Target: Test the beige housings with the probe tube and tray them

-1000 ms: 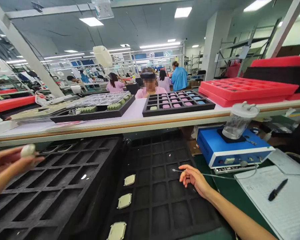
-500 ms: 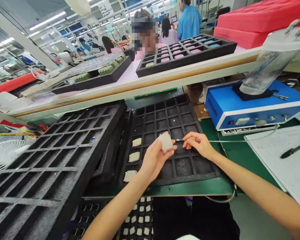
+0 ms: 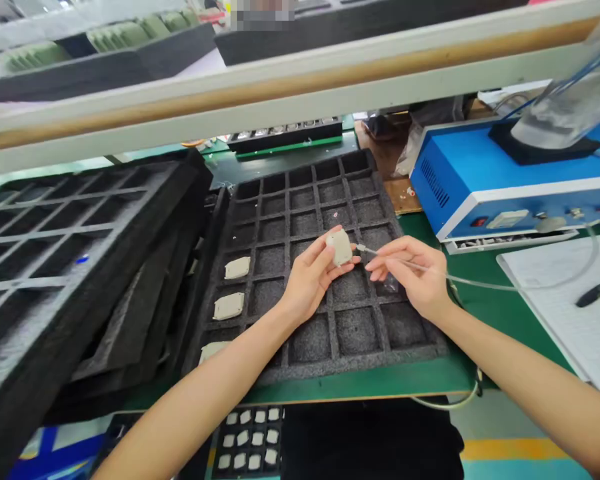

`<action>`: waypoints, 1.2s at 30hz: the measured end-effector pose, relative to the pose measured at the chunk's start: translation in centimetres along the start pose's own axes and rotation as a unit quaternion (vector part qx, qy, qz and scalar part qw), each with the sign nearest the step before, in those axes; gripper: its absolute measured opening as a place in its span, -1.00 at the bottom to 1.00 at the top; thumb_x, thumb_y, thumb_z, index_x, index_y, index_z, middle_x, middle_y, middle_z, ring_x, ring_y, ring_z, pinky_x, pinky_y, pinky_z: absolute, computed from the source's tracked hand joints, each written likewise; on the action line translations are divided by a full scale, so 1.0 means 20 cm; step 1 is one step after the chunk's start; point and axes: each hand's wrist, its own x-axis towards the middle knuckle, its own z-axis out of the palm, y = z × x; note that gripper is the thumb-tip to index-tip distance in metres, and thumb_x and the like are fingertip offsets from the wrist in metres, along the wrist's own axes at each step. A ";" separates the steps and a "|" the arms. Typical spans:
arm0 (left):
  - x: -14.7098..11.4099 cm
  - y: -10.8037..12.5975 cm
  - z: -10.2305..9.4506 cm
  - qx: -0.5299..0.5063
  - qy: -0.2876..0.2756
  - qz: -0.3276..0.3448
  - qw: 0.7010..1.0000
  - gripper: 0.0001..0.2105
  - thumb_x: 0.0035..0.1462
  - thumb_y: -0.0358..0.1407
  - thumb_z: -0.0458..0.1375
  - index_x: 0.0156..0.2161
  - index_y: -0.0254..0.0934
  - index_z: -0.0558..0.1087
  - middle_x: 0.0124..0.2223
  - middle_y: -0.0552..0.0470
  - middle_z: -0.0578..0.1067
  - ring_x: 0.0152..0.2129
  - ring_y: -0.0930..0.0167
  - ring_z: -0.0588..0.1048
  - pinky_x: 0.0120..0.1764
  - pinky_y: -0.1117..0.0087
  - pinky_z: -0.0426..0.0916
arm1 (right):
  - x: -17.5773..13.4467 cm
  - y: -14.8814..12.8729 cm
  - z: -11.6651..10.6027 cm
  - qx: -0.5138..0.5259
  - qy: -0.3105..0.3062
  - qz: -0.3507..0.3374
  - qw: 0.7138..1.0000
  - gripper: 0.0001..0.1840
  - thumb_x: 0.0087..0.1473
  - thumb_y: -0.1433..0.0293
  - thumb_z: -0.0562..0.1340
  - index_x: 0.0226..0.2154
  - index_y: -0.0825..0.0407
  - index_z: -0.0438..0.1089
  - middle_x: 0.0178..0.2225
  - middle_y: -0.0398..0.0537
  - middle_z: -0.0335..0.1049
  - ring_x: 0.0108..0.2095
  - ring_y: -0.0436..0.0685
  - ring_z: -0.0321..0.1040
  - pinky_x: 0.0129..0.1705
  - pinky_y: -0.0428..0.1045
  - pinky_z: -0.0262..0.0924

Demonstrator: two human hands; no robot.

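L fingers (image 3: 322, 261) gripping case (image 3: 342, 248), R fingers (image 3: 405, 245) pinching tube (image 3: 480, 285), blk tray (image 3: 357, 330) under, blue box (image 3: 473, 167) nr R

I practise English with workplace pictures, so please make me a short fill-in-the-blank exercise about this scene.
1. Of the pale part and the thin tube, the left grip holds the ____.
2. The machine beside the paper is mostly ____.
3. On the paper lies a black ____.
Missing words: pale part; blue; pen.
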 end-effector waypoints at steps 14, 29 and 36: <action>0.05 0.01 -0.05 0.165 -0.015 0.092 0.982 -0.63 0.07 -0.27 0.31 0.02 -0.10 0.50 -0.11 0.07 0.60 -0.21 0.38 0.58 -0.15 0.43 0.52 | 0.02 0.01 0.04 -0.024 0.027 0.006 0.999 -0.79 0.12 0.27 0.23 -0.26 0.06 0.45 -0.34 -0.08 0.54 -0.47 -0.04 0.45 -0.43 -0.10 0.38; 0.06 0.02 -0.03 0.105 -0.026 0.035 0.994 -0.64 -0.04 -0.23 0.37 -0.08 -0.17 0.56 -0.15 -0.01 0.61 -0.22 0.30 0.59 -0.04 0.21 0.48 | 0.00 0.01 0.01 -0.009 0.037 0.000 0.999 -0.86 0.16 0.30 0.20 -0.31 0.04 0.31 -0.47 -0.16 0.51 -0.54 -0.06 0.42 -0.49 -0.14 0.30; 0.06 0.02 -0.06 0.094 -0.103 -0.003 0.990 -0.65 0.02 -0.23 0.34 -0.04 -0.17 0.55 -0.11 -0.03 0.60 -0.21 0.28 0.59 0.03 0.13 0.41 | -0.01 0.02 0.00 -0.025 0.059 -0.029 0.998 -0.88 0.14 0.32 0.22 -0.36 0.02 0.32 -0.51 -0.15 0.52 -0.57 -0.01 0.42 -0.53 -0.09 0.29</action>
